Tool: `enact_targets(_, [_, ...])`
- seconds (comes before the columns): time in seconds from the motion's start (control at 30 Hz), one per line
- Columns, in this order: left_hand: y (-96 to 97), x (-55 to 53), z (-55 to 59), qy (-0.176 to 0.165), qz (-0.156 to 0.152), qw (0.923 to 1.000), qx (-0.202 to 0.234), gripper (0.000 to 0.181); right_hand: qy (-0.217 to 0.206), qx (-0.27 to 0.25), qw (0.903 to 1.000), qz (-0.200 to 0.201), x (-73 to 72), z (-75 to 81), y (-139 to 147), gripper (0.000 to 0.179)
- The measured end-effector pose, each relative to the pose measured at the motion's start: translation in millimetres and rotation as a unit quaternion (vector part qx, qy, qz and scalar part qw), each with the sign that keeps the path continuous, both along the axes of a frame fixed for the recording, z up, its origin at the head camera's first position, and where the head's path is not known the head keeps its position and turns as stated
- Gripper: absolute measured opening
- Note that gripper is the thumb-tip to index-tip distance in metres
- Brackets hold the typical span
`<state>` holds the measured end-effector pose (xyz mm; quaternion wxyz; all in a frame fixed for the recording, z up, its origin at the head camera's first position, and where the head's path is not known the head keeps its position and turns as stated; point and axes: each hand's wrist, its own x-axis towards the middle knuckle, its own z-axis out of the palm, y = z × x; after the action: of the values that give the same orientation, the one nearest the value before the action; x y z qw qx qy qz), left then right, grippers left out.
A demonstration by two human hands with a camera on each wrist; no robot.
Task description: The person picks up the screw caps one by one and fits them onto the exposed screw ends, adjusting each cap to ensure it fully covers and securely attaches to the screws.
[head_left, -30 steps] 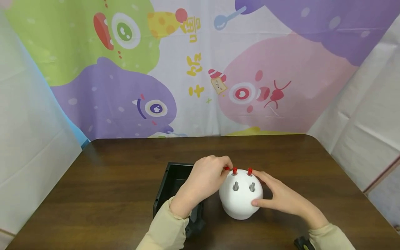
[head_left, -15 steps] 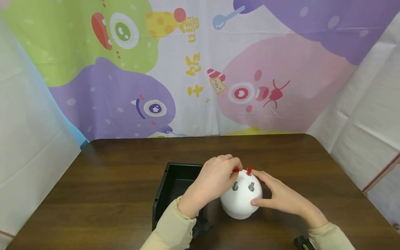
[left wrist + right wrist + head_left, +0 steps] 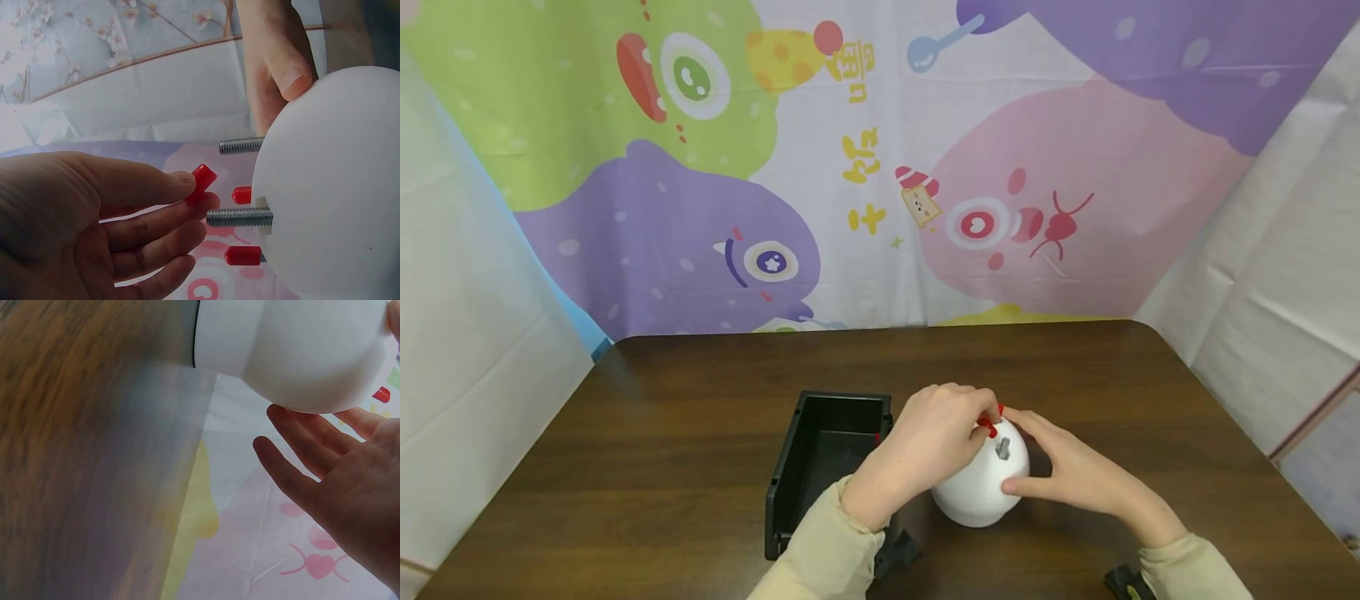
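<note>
My left hand pinches a small red cap between thumb and index finger, just off the end of a bare threaded bolt. The bolt juts from a rounded white body standing on the table. A second bare bolt sticks out beside it, while two others wear red caps, a nearer one and a farther one. My right hand holds the white body's right side, thumb in front and fingers behind; its fingers touch the curved surface.
A black open-topped bin stands left of the white body, partly hidden by my left arm. A bit of red shows at its right side. The brown table reaches back to a cartoon-printed curtain.
My left hand has moved right with the red cap, from beside the white body to in front of its bolts. My right hand keeps its hold.
</note>
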<state>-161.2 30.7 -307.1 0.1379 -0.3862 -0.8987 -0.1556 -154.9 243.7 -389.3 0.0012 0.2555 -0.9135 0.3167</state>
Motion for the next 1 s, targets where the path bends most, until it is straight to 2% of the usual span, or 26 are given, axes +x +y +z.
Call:
enact_targets(0.3, [4.0, 1.3, 0.3, 0.011, -0.004, 0.9999, -0.002, 0.005, 0.001, -0.001, 1.0000, 0.001, 0.2, 0.1, -0.1, 0.080])
enact_targets(0.6, [8.1, 2.8, 0.3, 0.018, -0.003, 0.9995, -0.027, 0.006, 0.009, -0.001, 1.0000, 0.005, 0.1, 1.4, -0.4, 0.079])
enact_targets(0.83, [11.3, 2.5, -3.6, 0.015, -0.001, 0.9993, -0.033, 0.007, 0.011, -0.002, 0.9999, 0.009, -0.5, 0.8, -0.9, 0.076])
enact_targets(1.0, [13.2, 2.8, -4.7, 0.028, -0.004, 0.9991, -0.032, 0.007, 0.013, -0.006, 0.9998, 0.011, -1.1, -0.3, -0.1, 0.074])
